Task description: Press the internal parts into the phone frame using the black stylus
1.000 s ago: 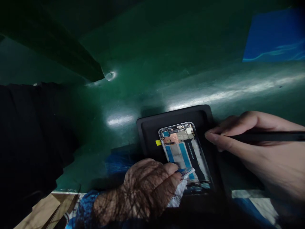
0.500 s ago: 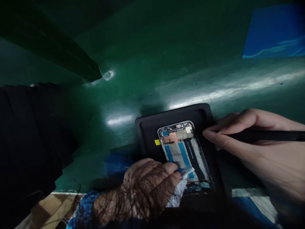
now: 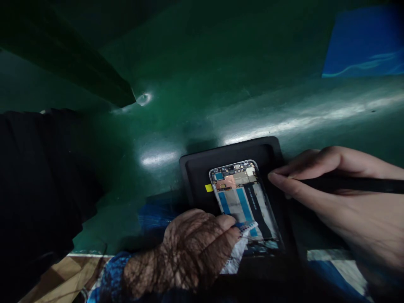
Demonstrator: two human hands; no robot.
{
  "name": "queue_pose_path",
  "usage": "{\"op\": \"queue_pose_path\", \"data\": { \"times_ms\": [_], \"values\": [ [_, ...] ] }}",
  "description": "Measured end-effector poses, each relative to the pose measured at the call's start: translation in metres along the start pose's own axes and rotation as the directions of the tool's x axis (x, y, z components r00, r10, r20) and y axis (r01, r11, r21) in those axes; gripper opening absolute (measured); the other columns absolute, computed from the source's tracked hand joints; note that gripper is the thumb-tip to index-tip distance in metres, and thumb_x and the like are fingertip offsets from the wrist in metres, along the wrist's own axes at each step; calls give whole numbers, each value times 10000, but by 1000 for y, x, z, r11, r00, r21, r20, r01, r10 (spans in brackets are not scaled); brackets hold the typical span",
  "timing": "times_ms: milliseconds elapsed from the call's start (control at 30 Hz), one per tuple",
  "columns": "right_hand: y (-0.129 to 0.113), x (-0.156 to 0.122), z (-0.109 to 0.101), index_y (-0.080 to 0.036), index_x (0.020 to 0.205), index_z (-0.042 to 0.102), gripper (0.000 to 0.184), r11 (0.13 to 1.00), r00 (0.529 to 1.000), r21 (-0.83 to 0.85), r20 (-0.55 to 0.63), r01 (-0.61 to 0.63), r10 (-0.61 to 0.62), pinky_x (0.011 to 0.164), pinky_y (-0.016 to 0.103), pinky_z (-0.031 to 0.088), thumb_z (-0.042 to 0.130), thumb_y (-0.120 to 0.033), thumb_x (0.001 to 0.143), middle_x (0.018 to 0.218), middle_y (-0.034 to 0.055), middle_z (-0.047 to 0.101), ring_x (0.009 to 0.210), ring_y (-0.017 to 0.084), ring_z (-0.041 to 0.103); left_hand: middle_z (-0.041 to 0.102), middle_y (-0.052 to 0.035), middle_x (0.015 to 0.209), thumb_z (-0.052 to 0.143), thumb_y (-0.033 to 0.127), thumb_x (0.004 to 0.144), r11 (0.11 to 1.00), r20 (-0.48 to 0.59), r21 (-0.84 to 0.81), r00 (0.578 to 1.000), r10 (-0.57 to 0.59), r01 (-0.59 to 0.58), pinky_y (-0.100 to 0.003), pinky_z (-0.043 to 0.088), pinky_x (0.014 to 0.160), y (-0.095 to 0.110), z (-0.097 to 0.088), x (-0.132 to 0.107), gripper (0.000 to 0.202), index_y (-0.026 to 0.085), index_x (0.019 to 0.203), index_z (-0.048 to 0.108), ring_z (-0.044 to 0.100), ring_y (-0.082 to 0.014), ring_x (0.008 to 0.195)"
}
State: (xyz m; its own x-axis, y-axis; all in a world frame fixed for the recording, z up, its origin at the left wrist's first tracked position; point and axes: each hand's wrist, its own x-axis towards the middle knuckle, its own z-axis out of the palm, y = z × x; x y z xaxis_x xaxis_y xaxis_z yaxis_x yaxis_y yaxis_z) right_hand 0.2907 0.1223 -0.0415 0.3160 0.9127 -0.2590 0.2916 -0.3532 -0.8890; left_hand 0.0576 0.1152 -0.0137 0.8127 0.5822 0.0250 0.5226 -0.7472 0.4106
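At the far left, around 9 o'clock, a dark cloth mass point(image 3: 41, 185) is filling the edge of the view, and its details are too dark to tell. Above it, toward 11 o'clock, a green beam point(image 3: 72, 63) is running diagonally over the green worktop point(image 3: 195, 84), which is shining under the light. Moving toward the centre, at about 6 o'clock, the left hand point(image 3: 192, 248) is lying in a net-patterned glove with a blue sleeve behind it; its grip is closed, pinching a small white cloth point(image 3: 241, 248) against the lower part of the opened phone point(image 3: 244, 202). The phone is lying flat, face down with its back cover off, so the circuit board and blue strips inside are showing; it is sitting inside a black tray point(image 3: 195, 168) on the worktop, slightly right of centre, with its top end pointing to 12 o'clock. A small yellow tab point(image 3: 208, 188) is sitting just beside the phone's left edge. Going further right, at about 3 o'clock, the right hand point(image 3: 344, 202) is bare and its grip is closed around a thin black tool point(image 3: 356, 184), which is lying almost level; the fingertips point(image 3: 277, 179) are just beside the phone's upper right edge, and I cannot tell whether the tool tip is touching it. At 1 o'clock, a blue sheet point(image 3: 366, 42) is lying far back on the worktop.
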Motion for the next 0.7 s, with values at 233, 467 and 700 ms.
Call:
{"op": "queue_pose_path", "data": {
  "times_ms": [233,467,700],
  "values": [
    [0,0,2,-312,616,639,250,998,999,40,-27,43,-42,673,340,589,853,-240,725,724,-44,753,698,166,718,685,63,1005,399,253,901,1000,-77,1,997,-11,11,-231,581,754,-1,0,4,209,231,978,592,686,-79,858],
    [3,1,-1,-312,612,643,262,996,997,28,-6,82,-82,660,330,596,837,-195,743,714,-40,749,690,160,716,678,65,1015,473,252,855,1000,-37,-7,999,-17,17,-235,585,757,-1,1,4,181,232,994,587,695,-88,826],
    [3,-6,0,-329,635,618,277,992,992,6,-12,130,-130,679,340,590,847,-245,767,729,-48,741,744,172,711,682,72,1012,464,240,854,1000,-21,-15,1000,-14,13,-226,575,757,-1,0,5,182,233,986,590,684,-80,829]
  ]
}}
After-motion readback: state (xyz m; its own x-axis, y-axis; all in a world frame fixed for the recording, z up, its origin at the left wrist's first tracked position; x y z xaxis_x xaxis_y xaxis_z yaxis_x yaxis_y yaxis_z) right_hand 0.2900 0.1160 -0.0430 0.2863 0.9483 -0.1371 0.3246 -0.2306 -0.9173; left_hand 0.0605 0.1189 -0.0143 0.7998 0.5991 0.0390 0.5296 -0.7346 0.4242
